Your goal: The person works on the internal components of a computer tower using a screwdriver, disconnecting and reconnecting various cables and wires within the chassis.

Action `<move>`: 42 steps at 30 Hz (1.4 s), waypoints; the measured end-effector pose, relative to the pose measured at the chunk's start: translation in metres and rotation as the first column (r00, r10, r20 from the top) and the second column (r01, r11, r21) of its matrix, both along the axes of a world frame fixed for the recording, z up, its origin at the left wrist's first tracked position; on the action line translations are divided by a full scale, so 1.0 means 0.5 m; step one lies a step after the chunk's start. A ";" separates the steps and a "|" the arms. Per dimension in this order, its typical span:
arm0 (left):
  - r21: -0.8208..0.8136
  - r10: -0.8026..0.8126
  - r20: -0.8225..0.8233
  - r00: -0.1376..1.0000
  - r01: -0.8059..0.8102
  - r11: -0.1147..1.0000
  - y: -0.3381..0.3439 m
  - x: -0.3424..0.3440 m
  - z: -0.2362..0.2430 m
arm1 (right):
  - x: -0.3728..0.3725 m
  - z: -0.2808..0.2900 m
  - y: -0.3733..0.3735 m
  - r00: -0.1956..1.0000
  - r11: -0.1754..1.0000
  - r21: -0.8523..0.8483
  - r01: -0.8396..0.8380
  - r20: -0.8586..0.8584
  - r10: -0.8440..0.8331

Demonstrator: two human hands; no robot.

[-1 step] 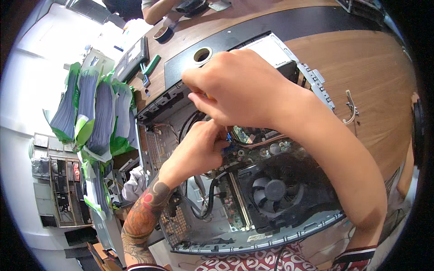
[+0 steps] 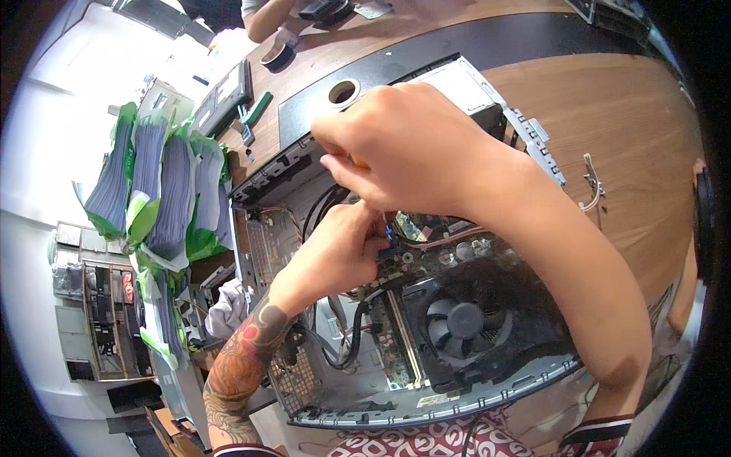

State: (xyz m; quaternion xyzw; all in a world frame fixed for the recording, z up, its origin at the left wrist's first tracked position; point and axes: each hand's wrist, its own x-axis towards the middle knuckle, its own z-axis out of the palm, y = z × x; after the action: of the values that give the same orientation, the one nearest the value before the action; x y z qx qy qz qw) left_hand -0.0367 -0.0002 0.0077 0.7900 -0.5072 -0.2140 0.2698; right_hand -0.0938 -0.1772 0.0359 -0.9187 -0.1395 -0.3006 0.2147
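An opened computer case (image 2: 457, 415) lies on its side in front of me, its circuit board (image 2: 411, 263) and black cooling fan (image 2: 466, 321) exposed. Above the board, my right hand (image 2: 396, 148) is closed around a tool with an orange handle (image 2: 359, 161), apparently a screwdriver; the fist covers most of it. Directly below, my left hand (image 2: 335, 247) reaches in with fingers pinched near a small blue part (image 2: 388, 231). Whatever sits between those fingertips is hidden. Black cables (image 2: 354, 339) curve through the case beside my left wrist.
A tape roll (image 2: 344, 93) lies beyond the case. Green-handled pliers (image 2: 257, 108) and a laptop-like panel (image 2: 222, 99) are at the far left, near stacked papers in green wrapping (image 2: 164, 179). A loose cable piece (image 2: 590, 183) rests on the right. Another person's arm (image 2: 268, 19) shows at the far edge.
Both hands keep practically the same place and grip. The view has shifted very slightly, and a little more of the orange handle shows in my right hand.
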 end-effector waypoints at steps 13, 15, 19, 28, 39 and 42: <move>0.106 -0.083 0.070 0.994 0.075 0.991 -0.006 0.011 -0.007 | -0.004 -0.001 0.006 0.998 1.000 0.029 0.007 -0.064 -0.005; 0.058 -0.086 -0.007 0.996 0.086 0.995 -0.002 0.022 -0.024 | 0.000 -0.013 0.010 0.998 1.000 0.013 -0.020 0.065 0.019; 0.154 -0.081 -0.023 0.996 0.084 0.984 -0.015 0.014 -0.019 | -0.005 -0.014 0.006 0.999 1.000 -0.021 -0.002 0.032 0.003; 0.124 -0.064 0.128 0.990 0.048 0.991 -0.005 -0.008 -0.015 | -0.005 -0.009 0.021 0.997 0.996 -0.056 -0.075 0.002 0.075; -0.099 -0.004 0.097 0.995 0.014 0.995 0.008 0.032 0.026 | -0.017 0.012 0.016 0.999 0.999 -0.043 -0.033 0.019 0.033; -0.090 -0.102 0.231 0.967 0.126 0.988 0.025 0.054 -0.004 | -0.022 0.020 0.025 0.995 1.000 0.009 -0.007 -0.095 0.008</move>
State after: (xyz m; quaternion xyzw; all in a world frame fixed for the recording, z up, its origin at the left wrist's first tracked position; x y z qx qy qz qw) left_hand -0.0095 0.0124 0.0055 0.7636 -0.5897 -0.1114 0.2382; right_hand -0.1048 -0.1647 0.0461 -0.9305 -0.1313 -0.2561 0.2264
